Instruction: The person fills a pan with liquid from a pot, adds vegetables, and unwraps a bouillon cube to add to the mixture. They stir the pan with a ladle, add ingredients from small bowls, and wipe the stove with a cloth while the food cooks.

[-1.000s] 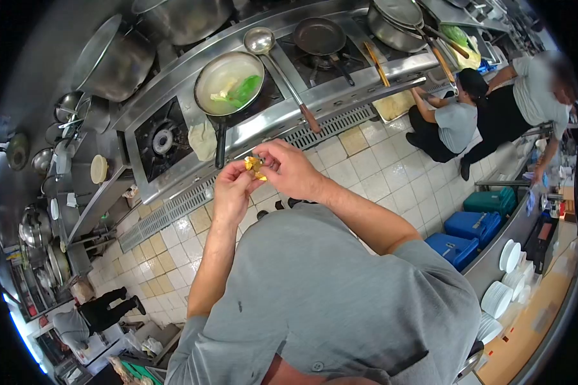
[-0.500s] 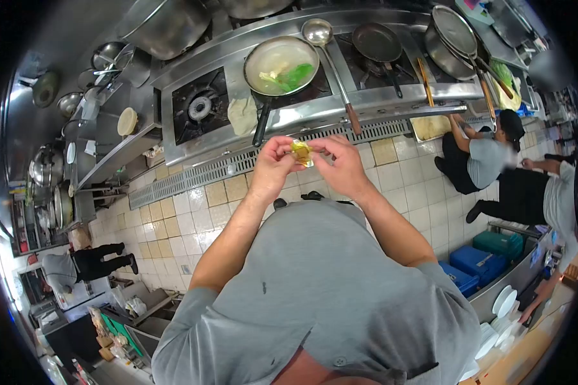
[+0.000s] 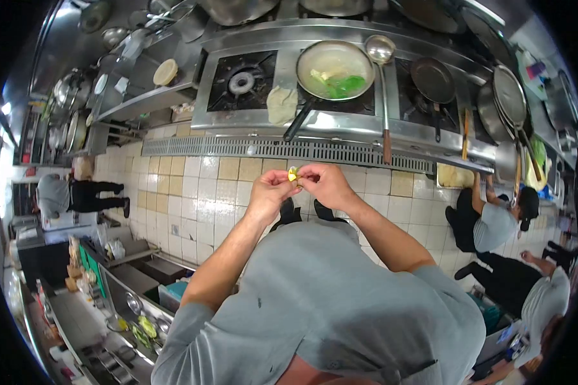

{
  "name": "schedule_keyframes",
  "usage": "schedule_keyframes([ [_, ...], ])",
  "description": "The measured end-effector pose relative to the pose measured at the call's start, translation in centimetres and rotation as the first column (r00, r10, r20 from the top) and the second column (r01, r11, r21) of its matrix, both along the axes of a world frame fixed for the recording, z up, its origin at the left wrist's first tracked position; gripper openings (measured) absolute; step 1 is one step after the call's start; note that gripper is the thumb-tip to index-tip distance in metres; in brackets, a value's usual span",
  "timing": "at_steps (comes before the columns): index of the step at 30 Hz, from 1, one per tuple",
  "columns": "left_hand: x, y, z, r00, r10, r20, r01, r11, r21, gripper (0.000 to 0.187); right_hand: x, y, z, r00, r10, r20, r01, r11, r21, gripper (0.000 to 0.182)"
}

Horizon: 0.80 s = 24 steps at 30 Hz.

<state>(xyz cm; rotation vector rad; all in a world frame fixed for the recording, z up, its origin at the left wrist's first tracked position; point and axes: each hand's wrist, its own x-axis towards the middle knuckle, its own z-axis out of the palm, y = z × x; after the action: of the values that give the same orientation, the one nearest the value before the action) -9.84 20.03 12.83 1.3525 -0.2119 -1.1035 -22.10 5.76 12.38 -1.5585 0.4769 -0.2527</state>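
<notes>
Drawn closer together, left hand (image 3: pixel 270 194) and right hand (image 3: pixel 329 186) have fingers (image 3: pixel 313 169) gripping a yellow wrapper (image 3: pixel 293 174). A pan (image 3: pixel 331 58) sits beyond.

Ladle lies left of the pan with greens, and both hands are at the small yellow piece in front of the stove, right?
Not quite: the head view shows the ladle to the right of that pan. Left hand and right hand are at the small yellow piece in front of the stove.

Bright light glints off the steel stove (image 3: pixel 350 123) and floor tiles (image 3: pixel 202 208), while curved fisheye edges fade to black.
</notes>
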Motion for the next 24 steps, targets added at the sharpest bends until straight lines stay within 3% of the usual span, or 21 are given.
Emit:
schedule_keyframes([
  [6,1.2,4.1,0.0,0.973,0.223,-0.053,-0.226,0.973,-0.049,0.019,4.2,1.2,-0.9,0.982,0.187,0.004,-0.187,0.982,-0.034,0.016],
  [8,2.2,4.8,0.7,0.972,0.225,-0.064,-0.230,0.971,-0.067,0.019,5.6,1.2,-1.1,0.968,0.238,0.074,-0.246,0.959,0.142,0.017],
  [10,3.2,4.9,1.2,0.982,0.180,-0.063,-0.185,0.979,-0.090,0.022,6.5,1.1,-0.7,0.962,0.271,0.035,-0.273,0.951,0.146,0.017],
  [12,3.5,4.8,1.0,0.974,0.211,-0.084,-0.220,0.969,-0.111,0.022,7.4,0.6,-1.8,0.974,0.226,0.014,-0.224,0.953,0.204,0.016],
  [13,3.7,4.9,0.5,0.950,0.254,-0.184,-0.280,0.951,-0.133,0.021,7.9,-0.6,-2.2,0.986,0.168,-0.005,-0.168,0.983,0.071,0.013],
  [15,4.1,5.6,-0.1,0.917,0.286,-0.279,-0.339,0.927,-0.163,0.021,9.2,-4.8,-1.6,0.996,-0.075,-0.052,0.082,0.986,0.143,0.012],
  [16,3.9,6.6,-0.4,0.901,0.314,-0.298,-0.368,0.919,-0.144,0.022,9.9,-7.7,-2.4,0.976,-0.205,0.078,0.202,0.978,0.053,0.013],
  [17,3.5,7.8,-0.6,0.885,0.341,-0.318,-0.395,0.911,-0.122,0.023,10.5,-11.0,-3.6,0.933,-0.348,0.095,0.356,0.930,-0.086,0.012],
  [18,3.2,10.1,-0.9,0.884,0.335,-0.325,-0.394,0.909,-0.133,0.023,11.3,-17.5,-5.1,0.926,-0.336,0.172,0.371,0.729,-0.575,0.017],
  [19,3.3,12.6,-1.0,0.837,0.354,-0.418,-0.461,0.867,-0.189,0.026,11.5,-21.7,-8.2,0.942,-0.298,-0.154,0.106,0.700,-0.707,0.023],
  [20,3.3,15.1,-1.1,0.783,0.360,-0.507,-0.528,0.816,-0.235,0.030,11.0,-23.7,-8.6,0.885,-0.417,-0.205,0.079,0.570,-0.818,0.027],
  [21,3.0,17.6,-1.0,0.784,0.357,-0.508,-0.528,0.814,-0.242,0.030,10.5,-25.0,-8.8,0.813,-0.535,-0.228,0.029,0.428,-0.903,0.031],
  [22,2.7,20.0,-1.0,0.800,0.405,-0.442,-0.536,0.813,-0.226,0.032,9.5,-25.6,-9.9,0.753,-0.652,0.086,0.414,0.368,-0.833,0.032],
  [23,2.1,22.0,-1.1,0.803,0.461,-0.377,-0.559,0.803,-0.207,0.034,9.2,-23.8,-8.5,0.658,-0.725,0.205,0.617,0.363,-0.698,0.028],
  [24,1.3,24.2,-1.8,0.783,0.493,-0.378,-0.592,0.777,-0.212,0.034,8.8,-18.9,-5.6,0.661,-0.700,0.269,0.625,0.317,-0.713,0.024],
])
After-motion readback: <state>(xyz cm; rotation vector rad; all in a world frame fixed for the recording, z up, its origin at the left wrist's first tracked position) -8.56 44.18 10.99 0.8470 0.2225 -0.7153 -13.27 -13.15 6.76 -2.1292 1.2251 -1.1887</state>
